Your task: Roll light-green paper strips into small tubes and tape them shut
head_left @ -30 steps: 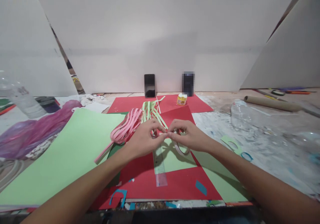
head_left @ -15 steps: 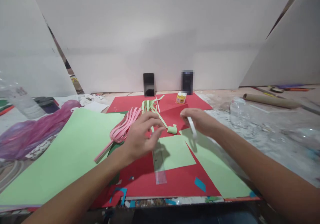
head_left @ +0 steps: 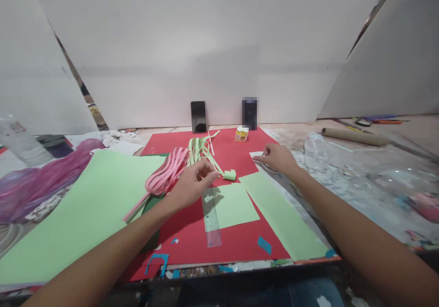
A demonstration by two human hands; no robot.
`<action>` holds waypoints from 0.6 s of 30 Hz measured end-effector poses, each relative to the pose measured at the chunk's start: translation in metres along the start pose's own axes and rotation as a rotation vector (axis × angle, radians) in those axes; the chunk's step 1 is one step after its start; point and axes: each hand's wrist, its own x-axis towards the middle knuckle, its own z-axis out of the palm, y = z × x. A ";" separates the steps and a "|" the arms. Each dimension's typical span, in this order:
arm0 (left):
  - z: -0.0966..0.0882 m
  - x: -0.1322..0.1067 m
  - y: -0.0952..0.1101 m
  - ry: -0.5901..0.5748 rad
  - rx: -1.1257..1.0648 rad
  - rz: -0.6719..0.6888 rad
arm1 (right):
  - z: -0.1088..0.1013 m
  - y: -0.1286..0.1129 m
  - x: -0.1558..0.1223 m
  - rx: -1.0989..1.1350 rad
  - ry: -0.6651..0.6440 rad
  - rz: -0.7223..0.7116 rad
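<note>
Lying on table (head_left: 318,183), red paper (head_left: 236,153); white panel (head_left: 199,55) behind

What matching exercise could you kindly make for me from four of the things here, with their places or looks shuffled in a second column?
Column one
1. ruler
2. small jar
3. tube
4. pink strips

Column two
A. brown, lying farther right than the right hand
B. gathered in loops beside the left hand
C. see-through, overlapping a light green sheet
D. yellow, standing on red paper

Right pairs: 1-C, 2-D, 3-A, 4-B.
</note>
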 end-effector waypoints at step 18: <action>0.005 0.003 -0.014 -0.044 -0.111 -0.077 | -0.034 0.017 0.004 0.044 -0.264 -0.017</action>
